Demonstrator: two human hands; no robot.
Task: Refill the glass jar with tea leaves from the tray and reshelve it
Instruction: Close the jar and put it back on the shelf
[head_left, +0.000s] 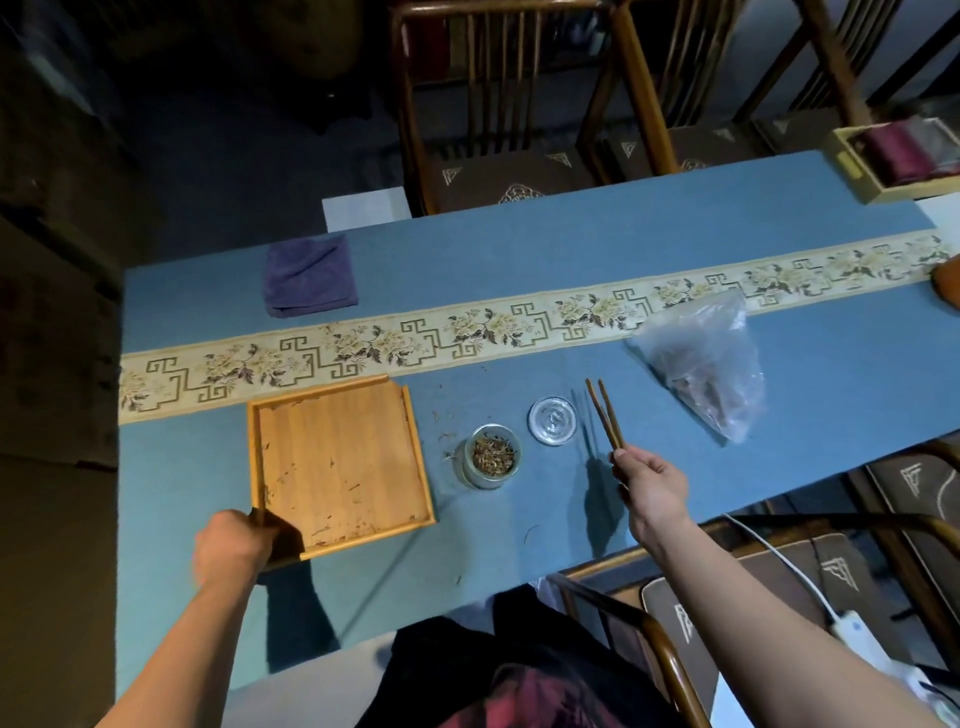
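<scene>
Gripping the near left corner of the square, shallow bamboo tray (340, 462), the left hand (234, 543) is clenched on its rim; the right hand (652, 486) holds brown wooden tongs (605, 415). Between them on the blue-clothed desk (519, 249) stands the small open glass jar (491, 456) of tea leaves, its round glass lid (552, 421) just beside.

- My left hand (231, 540) is gripping the tray's (340, 460) near left corner.
- The jar (491, 455) is sitting just right of the tray, between my two grips.
- The lid (552, 420) is lying beyond the jar, just left of the tongs (605, 413) I'm holding in my right hand (649, 486).
- The bag (706, 364) is lying beyond and right of the tongs.
</scene>
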